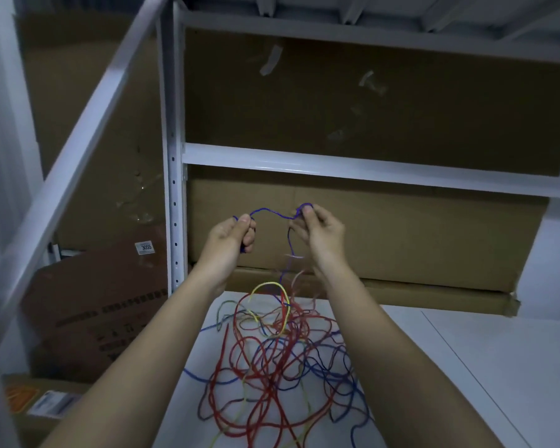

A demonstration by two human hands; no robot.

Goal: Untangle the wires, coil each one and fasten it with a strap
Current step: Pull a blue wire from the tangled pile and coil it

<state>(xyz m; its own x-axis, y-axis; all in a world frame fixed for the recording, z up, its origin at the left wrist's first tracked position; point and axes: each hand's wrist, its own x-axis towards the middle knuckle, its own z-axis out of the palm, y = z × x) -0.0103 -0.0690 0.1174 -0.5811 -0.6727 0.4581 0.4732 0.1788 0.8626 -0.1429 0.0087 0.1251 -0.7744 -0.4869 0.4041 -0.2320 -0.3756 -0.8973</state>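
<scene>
A tangle of red, blue and yellow wires (278, 354) lies on the white shelf surface (450, 367) below my raised arms. Both hands are lifted above it with a blue wire (270, 211) stretched between them. My left hand (232, 242) pinches one part of that wire between thumb and curled fingers. My right hand (317, 229) pinches a small loop of it at the fingertips. From the right hand the blue wire hangs down into the tangle. No strap shows.
A white metal rack post (172, 176) stands just left of my left hand, with a crossbeam (353, 168) above the hands. Cardboard boxes (385, 234) fill the back of the shelf. More boxes (94, 318) sit at lower left.
</scene>
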